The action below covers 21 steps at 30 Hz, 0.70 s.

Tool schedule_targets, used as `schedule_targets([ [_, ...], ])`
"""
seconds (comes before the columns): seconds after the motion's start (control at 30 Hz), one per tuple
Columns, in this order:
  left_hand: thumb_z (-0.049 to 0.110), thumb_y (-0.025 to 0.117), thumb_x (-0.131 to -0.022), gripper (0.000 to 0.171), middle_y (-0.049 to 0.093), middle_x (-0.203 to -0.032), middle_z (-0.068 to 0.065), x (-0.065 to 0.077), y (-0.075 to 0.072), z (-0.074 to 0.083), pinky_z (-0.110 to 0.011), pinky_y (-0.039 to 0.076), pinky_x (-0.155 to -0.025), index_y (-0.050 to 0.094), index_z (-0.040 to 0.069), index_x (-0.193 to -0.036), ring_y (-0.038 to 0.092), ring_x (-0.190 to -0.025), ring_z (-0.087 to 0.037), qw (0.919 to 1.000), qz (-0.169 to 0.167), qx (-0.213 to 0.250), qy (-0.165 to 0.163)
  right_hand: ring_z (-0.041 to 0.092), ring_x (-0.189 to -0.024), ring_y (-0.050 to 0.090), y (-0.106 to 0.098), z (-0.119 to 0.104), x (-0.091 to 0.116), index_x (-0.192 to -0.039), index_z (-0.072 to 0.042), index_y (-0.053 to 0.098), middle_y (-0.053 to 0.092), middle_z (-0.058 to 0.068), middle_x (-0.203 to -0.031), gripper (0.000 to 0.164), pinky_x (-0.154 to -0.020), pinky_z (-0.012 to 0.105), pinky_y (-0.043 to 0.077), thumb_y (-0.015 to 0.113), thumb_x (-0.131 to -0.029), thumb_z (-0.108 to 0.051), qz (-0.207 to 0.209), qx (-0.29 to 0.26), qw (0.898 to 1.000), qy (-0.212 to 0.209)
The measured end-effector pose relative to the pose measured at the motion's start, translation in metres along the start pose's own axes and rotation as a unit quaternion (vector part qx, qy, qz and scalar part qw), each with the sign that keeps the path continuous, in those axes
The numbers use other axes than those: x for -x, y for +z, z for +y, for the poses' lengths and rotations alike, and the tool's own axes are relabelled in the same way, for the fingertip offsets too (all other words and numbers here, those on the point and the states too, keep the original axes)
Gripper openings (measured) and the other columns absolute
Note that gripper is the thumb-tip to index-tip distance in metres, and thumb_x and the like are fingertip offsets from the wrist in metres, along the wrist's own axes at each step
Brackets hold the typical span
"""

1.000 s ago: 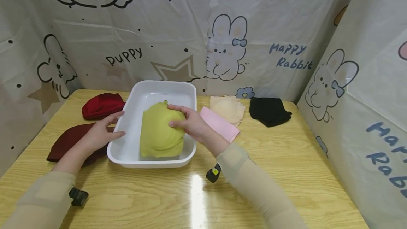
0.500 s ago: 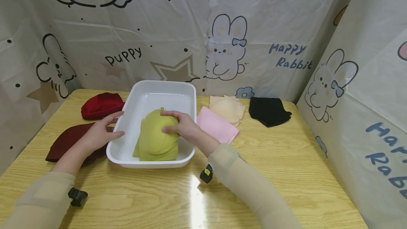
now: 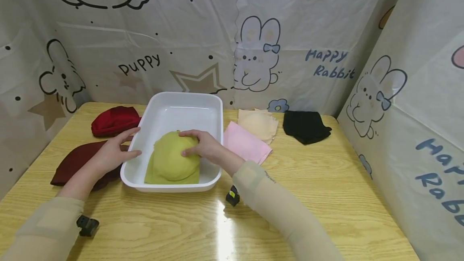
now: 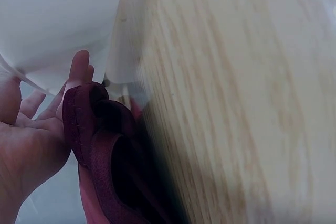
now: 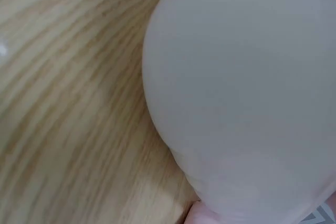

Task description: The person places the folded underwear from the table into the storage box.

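In the head view, a soft yellow-green hat (image 3: 172,154), domed like a beret, lies in the near half of the white plastic tub (image 3: 174,100). Flat fabric of the same colour shows around its lower edge. My right hand (image 3: 204,146) grips the hat's right side, index finger over the top and thumb in front. At the tub's left rim, my left hand (image 3: 108,156) has its fingers spread and loosely extended. Beneath that hand sits a maroon brimmed hat (image 3: 72,164), whose folded edge covers part of the fingers in the left wrist view. The right wrist view shows only the tub's outer wall.
A red cap (image 3: 116,121) stands left of the tub at the back. To the right lie a pink folded cloth (image 3: 246,142), partly over beige folded cloths (image 3: 258,124), and a black folded cloth (image 3: 306,127). Printed curtain (image 3: 203,31) walls surround the wooden table (image 3: 308,188).
My right hand has moved the yellow-green hat left and nearer to me inside the tub, and its dome now shows rounder. My left hand has stayed at the rim.
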State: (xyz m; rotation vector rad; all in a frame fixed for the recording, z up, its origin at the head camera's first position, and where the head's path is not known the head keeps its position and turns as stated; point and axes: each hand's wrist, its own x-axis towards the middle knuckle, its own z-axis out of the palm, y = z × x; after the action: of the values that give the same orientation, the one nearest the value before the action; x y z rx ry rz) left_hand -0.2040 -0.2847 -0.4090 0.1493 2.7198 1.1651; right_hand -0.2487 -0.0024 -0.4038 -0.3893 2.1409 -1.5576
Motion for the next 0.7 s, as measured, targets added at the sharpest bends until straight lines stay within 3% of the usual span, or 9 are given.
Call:
schedule_targets([
  [0.2, 0.031, 0.067, -0.088, 0.082, 0.037, -0.140, -0.029, 0.0005, 0.0000, 0.0007, -0.051, 0.052, -0.085, 0.019, 0.012, -0.151, 0.049, -0.117, -0.048, 1.0000, 0.001, -0.004, 0.003, 0.019, -0.134, 0.037, -0.0031, 0.0009, -0.0037, -0.131, -0.026, 0.056, 0.043, -0.003, -0.145, 0.068, -0.109, 0.033, 0.034, 0.081, -0.071, -0.005, -0.018, 0.097, 0.995, 0.003],
  [0.3, 0.031, 0.067, -0.088, 0.082, 0.037, -0.140, -0.029, 0.0008, -0.0001, 0.0012, -0.051, 0.053, -0.085, 0.019, 0.012, -0.151, 0.050, -0.116, -0.047, 1.0000, 0.001, -0.004, 0.004, 0.021, -0.138, 0.032, -0.0039, -0.0004, -0.0042, -0.134, -0.027, 0.052, 0.041, -0.002, -0.147, 0.072, -0.115, 0.037, 0.023, 0.081, -0.071, -0.007, -0.027, 0.151, 0.988, 0.007],
  [0.43, 0.031, 0.067, -0.088, 0.082, 0.037, -0.140, -0.029, 0.0014, 0.0000, 0.0022, -0.051, 0.053, -0.085, 0.019, 0.012, -0.151, 0.050, -0.116, -0.047, 1.0000, 0.001, -0.004, 0.002, 0.022, -0.138, 0.032, -0.0044, -0.0015, -0.0055, -0.138, -0.024, 0.048, 0.040, 0.000, -0.147, 0.076, -0.116, 0.039, 0.020, 0.081, -0.071, -0.009, -0.049, 0.206, 0.977, 0.008],
  [0.57, 0.031, 0.067, -0.087, 0.082, 0.037, -0.139, -0.029, 0.0015, 0.0001, 0.0025, -0.051, 0.052, -0.085, 0.019, 0.012, -0.151, 0.050, -0.116, -0.048, 1.0000, 0.003, -0.005, 0.003, 0.021, -0.135, 0.036, -0.0045, -0.0015, -0.0076, -0.140, -0.022, 0.045, 0.040, 0.001, -0.147, 0.077, -0.113, 0.034, 0.027, 0.081, -0.073, -0.013, -0.066, 0.251, 0.966, 0.007],
  [0.7, 0.030, 0.067, -0.088, 0.082, 0.037, -0.139, -0.029, 0.0011, 0.0004, 0.0019, -0.051, 0.052, -0.085, 0.019, 0.012, -0.151, 0.050, -0.116, -0.047, 1.0000, 0.003, -0.004, 0.004, 0.019, -0.120, 0.047, -0.0046, -0.0017, -0.0084, -0.141, -0.022, 0.044, 0.039, 0.002, -0.148, 0.077, -0.088, 0.027, 0.049, 0.081, -0.073, -0.013, -0.073, 0.254, 0.964, 0.024],
])
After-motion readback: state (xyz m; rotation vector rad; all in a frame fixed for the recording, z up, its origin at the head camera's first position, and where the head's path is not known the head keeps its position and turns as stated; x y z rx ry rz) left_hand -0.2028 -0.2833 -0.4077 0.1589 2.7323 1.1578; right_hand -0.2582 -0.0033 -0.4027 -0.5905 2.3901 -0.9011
